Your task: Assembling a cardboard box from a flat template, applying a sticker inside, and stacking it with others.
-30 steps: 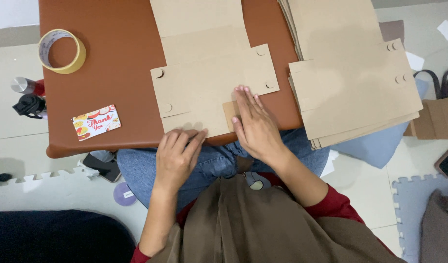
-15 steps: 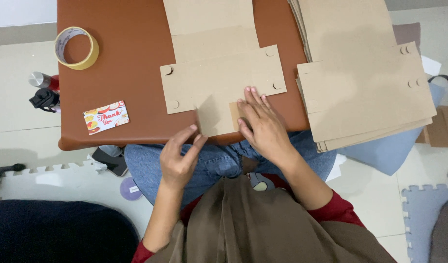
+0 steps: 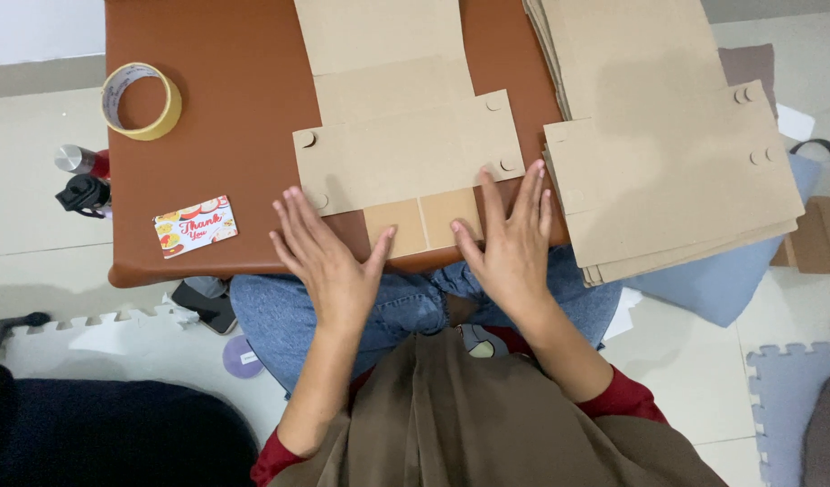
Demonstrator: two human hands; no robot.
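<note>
Nearest to us, our left hand (image 3: 329, 257) lies flat and spread at the near edge of the brown tabletop (image 3: 225, 117), its thumb touching the left of two small flaps (image 3: 422, 225) on the flat cardboard box blank (image 3: 406, 149). Our right hand (image 3: 510, 239) is likewise spread and holds nothing; its thumb rests against the right flap and its fingertips reach onto the blank's lower right corner.

The blank lies unfolded in the middle of the tabletop, its long panel running away from us. We judge the folding barely begun: only the two near flaps look creased and darker, every panel lies flat, and no wall stands up yet, so nearly all the shaping remains.

Just to the right, a stack of cardboard blanks (image 3: 677, 153) overhangs the tabletop's edge, untouched; all of these seem left to do. To the left sits a small printed card (image 3: 195, 225), and farther off, near the far left corner, a roll of tape (image 3: 142, 100) lies unused.
</note>
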